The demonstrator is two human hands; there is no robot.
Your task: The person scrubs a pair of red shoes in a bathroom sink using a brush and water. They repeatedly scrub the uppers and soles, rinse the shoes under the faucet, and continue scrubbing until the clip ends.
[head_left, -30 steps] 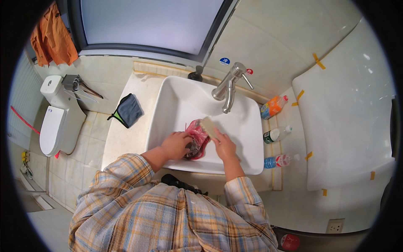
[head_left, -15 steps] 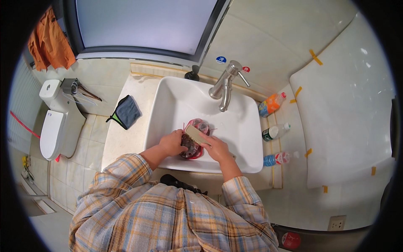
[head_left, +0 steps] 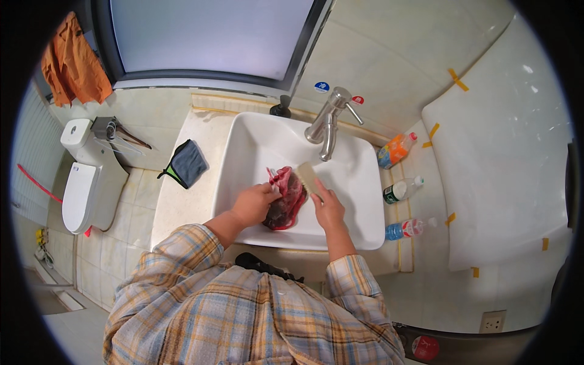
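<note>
In the white washbasin point(head_left: 246, 141) lies a soft red-and-dark item point(head_left: 286, 207) with a wet sheen; its exact kind is hard to make out. My left hand point(head_left: 252, 205) is closed on its upper left edge, near a pale pinkish part. Held in my right hand point(head_left: 329, 208) is a beige scrub brush point(head_left: 309, 177), tilted, with its bristles toward the item's right side. Whether the bristles touch it I cannot tell. Behind both hands, the metal faucet point(head_left: 328, 131) leans over the basin.
A folded grey cloth point(head_left: 188, 164) lies on the counter left of the basin. Along the right side are an orange-drink bottle point(head_left: 396, 151), a clear bottle with a green cap point(head_left: 401, 190) and a blue-and-red bottle point(head_left: 404, 229). A dark soap dispenser point(head_left: 280, 107) stands behind.
My right hand and the brush have moved right, off the middle of the red-and-dark item. The item now shows more of its red upper part. My left hand has shifted slightly.
</note>
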